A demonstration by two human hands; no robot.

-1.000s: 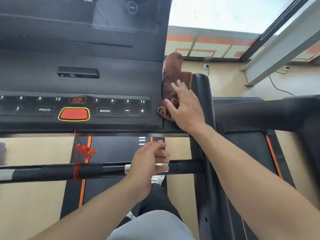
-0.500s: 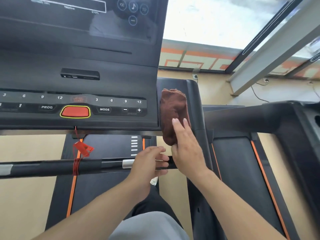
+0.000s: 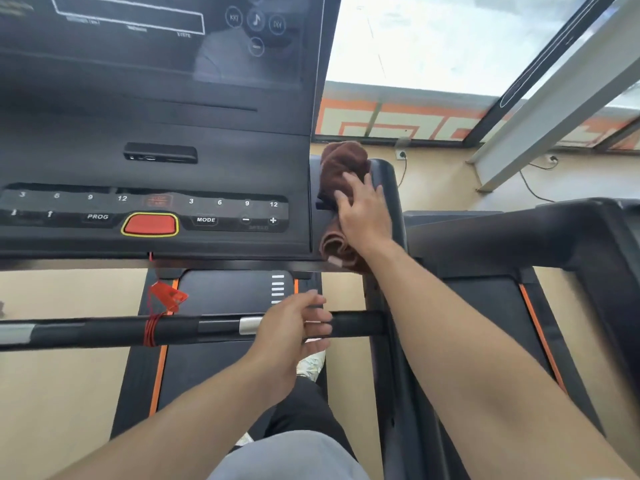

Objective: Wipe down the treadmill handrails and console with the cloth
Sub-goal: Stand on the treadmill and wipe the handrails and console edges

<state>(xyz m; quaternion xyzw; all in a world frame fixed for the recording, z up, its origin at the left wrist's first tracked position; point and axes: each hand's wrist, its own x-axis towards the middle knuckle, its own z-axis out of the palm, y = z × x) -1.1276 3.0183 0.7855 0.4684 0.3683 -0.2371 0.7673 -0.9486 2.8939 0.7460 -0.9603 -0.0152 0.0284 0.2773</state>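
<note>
— Item one, the cloth?
— Brown cloth point(image 3: 341, 168), bunched, lying along the right handrail point(image 3: 391, 188) just beside the console point(image 3: 156, 133); its lower folds reach the console's bottom right corner.
— Hands?
— My right hand point(image 3: 365, 211) lies flat on the cloth, fingers straight, pressing it against the rail. My left hand point(image 3: 292, 329) is curled round the front crossbar point(image 3: 104, 329), next to a silver sensor band point(image 3: 250, 324).
— Other entries?
— Red stop button point(image 3: 150, 225) with yellow rim, centred on the console's key row. Red safety clip point(image 3: 168, 296) hanging below it, its cord wound on the crossbar. Black belt point(image 3: 221, 292) with orange edging underneath.
</note>
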